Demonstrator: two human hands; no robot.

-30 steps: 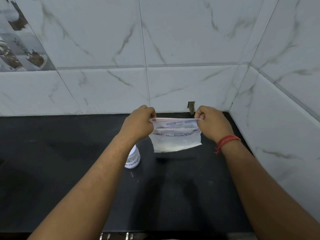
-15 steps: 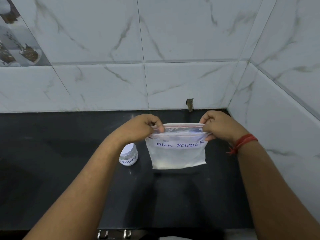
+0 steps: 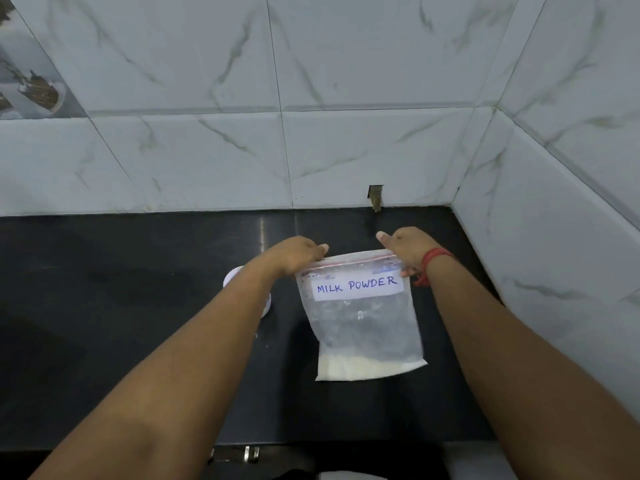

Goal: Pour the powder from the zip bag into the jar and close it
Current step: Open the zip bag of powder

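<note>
A clear zip bag [image 3: 363, 323] with a white label reading MILK POWDER hangs upright over the black counter, a layer of white powder settled at its bottom. My left hand [image 3: 298, 254] pinches the bag's top left corner at the red zip strip. My right hand [image 3: 405, 247], with a red thread at the wrist, grips the top right corner. The zip strip looks pressed flat. The small jar [image 3: 231, 277] with a white lid stands on the counter behind my left forearm, which hides most of it.
The black counter [image 3: 104, 306] runs left and ends at white marble-tiled walls behind and on the right [image 3: 554, 237]. A small notch in the back tile [image 3: 375, 195] sits above the counter. Metal handles [image 3: 251, 453] show below the counter's front edge.
Both hands have moved closer to me with the bag, which now hangs lower and longer in view, label facing me. The jar is more hidden by my left forearm.
</note>
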